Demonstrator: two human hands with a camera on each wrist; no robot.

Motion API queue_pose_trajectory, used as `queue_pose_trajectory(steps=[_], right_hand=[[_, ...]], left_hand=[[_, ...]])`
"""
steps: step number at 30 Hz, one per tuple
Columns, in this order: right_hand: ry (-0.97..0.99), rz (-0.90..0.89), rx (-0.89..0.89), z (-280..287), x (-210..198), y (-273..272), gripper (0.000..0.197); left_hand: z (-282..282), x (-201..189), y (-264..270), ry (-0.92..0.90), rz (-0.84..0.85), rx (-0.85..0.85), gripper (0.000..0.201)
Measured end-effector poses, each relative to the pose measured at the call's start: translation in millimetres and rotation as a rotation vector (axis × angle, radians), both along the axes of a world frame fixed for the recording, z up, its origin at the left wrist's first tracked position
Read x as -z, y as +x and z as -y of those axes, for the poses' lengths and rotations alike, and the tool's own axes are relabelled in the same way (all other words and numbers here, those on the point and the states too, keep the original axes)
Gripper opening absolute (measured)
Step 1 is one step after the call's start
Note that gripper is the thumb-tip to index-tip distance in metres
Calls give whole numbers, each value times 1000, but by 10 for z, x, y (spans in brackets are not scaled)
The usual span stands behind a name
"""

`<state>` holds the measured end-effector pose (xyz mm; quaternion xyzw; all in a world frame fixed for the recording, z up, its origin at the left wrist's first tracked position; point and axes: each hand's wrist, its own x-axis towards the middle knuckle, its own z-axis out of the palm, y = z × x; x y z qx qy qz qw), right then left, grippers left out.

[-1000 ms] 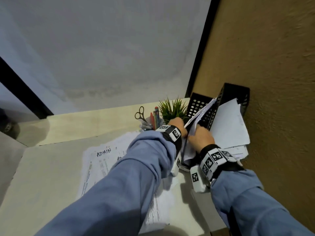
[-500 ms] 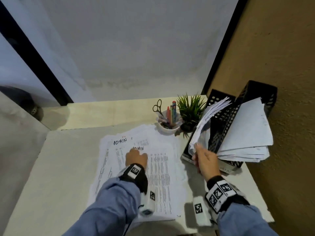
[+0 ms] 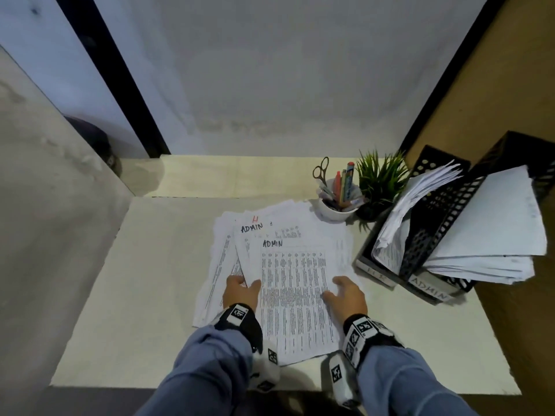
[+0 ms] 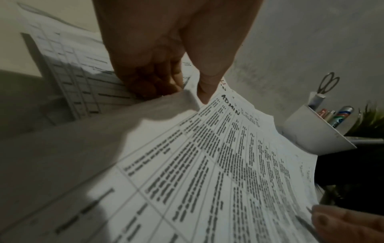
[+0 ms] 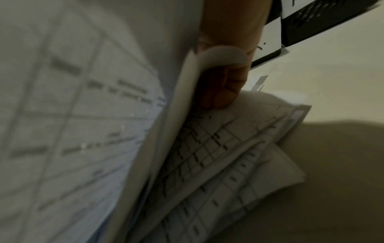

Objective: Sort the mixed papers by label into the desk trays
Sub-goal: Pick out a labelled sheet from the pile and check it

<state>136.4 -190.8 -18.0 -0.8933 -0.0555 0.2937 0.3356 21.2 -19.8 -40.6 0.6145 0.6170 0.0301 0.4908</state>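
Right hand (image 3: 345, 294) had left the trays (image 3: 420, 253), now pinching the top ADMIN sheet (image 3: 295, 298), left hand (image 3: 241, 291) gripping its other edge.

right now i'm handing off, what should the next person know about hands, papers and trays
Left hand pinches the left edge of the top ADMIN sheet. Right hand has a finger under its right edge.
The unsorted pile lies mid-desk.
Done: both trays at the right hold papers; the nearer is labelled ADMIN, the other's label is unreadable.
Left: file this sheet, likely in the ADMIN tray, then the rest of the pile.
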Motion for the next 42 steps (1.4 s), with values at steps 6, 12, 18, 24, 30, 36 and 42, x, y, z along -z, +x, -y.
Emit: queue_pose_trajectory(steps=[6,12,18,24,30,36,42], right_hand=[[88,-51,115,-26,0,16,67],[318,-145,267,-68,66,163,72],[423,-106,470,-17,69,321,29],[491,-135,552,150,30,451,29],[676,-359,503,42,-116,465,33],[661,-405,464,-111,-180,475,29],[661,-287,601,-36,-28,520,23]], left_hand=[[-59,-19,-145,-55,245,124,22],[-140,-187,-242,-173,397,47,20],[-294,-61,-286,-172,475,-27,62],[-461,-46,-364,-65,442,-10,21],[-480,-75,-309,-226,498,-14,18],[-336,-213,-211,-232,551,21,21],[-519,-83,-220,-123,484,-73,8]])
